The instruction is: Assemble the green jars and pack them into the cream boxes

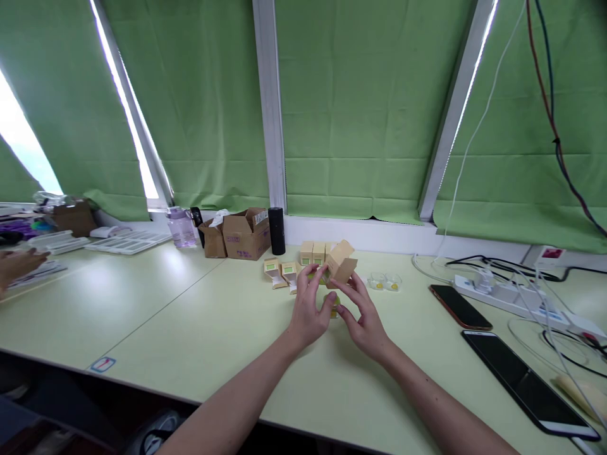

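Above the table, a small brown cardboard box point(339, 258) with its flaps unfolded is held between both hands. The fingers of my left hand point(309, 313) grip its left side. My right hand point(366, 319) supports the lower right, its fingers bent around the edge. Below the box, near my thumbs, a small clear item with yellow-green in it point(334, 308) shows in part; whether it is touched I cannot tell. Two open small boxes point(274, 272) lie to the left, and several closed ones point(313, 251) stand behind. To the right sit two clear cups point(385, 282) with yellow inside.
Farther left stand a cardboard carton point(244, 237), a black cylinder point(276, 231) and a purple bottle point(181, 227). On the right lie a phone point(459, 306), a tablet-like device point(526, 382) and a power strip point(512, 300) with cables. Another person's hand point(21, 262) is at far left.
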A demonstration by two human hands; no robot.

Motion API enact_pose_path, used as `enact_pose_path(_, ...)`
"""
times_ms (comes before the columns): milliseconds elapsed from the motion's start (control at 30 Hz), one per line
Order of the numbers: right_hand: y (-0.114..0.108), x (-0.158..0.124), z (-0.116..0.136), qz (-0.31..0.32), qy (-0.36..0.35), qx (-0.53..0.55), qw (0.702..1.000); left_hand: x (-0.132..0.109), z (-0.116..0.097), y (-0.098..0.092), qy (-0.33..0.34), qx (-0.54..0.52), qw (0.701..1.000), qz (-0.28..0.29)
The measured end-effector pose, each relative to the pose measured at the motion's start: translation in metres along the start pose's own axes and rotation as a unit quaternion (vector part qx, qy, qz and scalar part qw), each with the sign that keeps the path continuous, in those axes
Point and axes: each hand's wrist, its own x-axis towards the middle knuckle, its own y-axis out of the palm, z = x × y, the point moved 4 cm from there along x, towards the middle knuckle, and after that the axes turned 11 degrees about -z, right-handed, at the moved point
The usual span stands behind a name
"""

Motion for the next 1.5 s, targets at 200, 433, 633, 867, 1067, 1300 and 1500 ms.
enact_pose_path(200, 0.001, -0.003, 0.011, 0.031, -0.064, -0.011, 0.997, 0.004, 0.01, -0.002, -0.038, -0.012, 0.999, -0.03)
enact_pose_path(433, 0.003, -0.004, 0.011, 0.045, -0.087, -0.014, 0.995, 0.005, 0.026, -0.001, -0.186, -0.054, 0.978, -0.075)
enact_pose_path(633, 0.006, -0.005, -0.01, 0.033, -0.084, -0.159, 0.983, 0.008, 0.051, -0.002, -0.269, -0.126, 0.95, -0.099)
enact_pose_path(867, 0.008, -0.008, -0.037, 0.111, 0.003, -0.252, 0.961, 0.006, 0.082, 0.002, -0.342, -0.091, 0.929, -0.106)
enact_pose_path(1067, -0.001, -0.001, -0.037, 0.092, 0.042, -0.3, 0.949, 0.001, 0.094, 0.004, -0.332, -0.019, 0.942, -0.048)
enact_pose_path(1300, -0.02, 0.009, -0.052, 0.063, 0.108, -0.37, 0.921, -0.005, 0.088, 0.007, -0.302, -0.012, 0.952, 0.049)
enact_pose_path(1500, -0.021, 0.007, -0.052, 0.05, 0.099, -0.357, 0.927, 0.0, 0.065, 0.004, -0.267, -0.002, 0.962, 0.057)
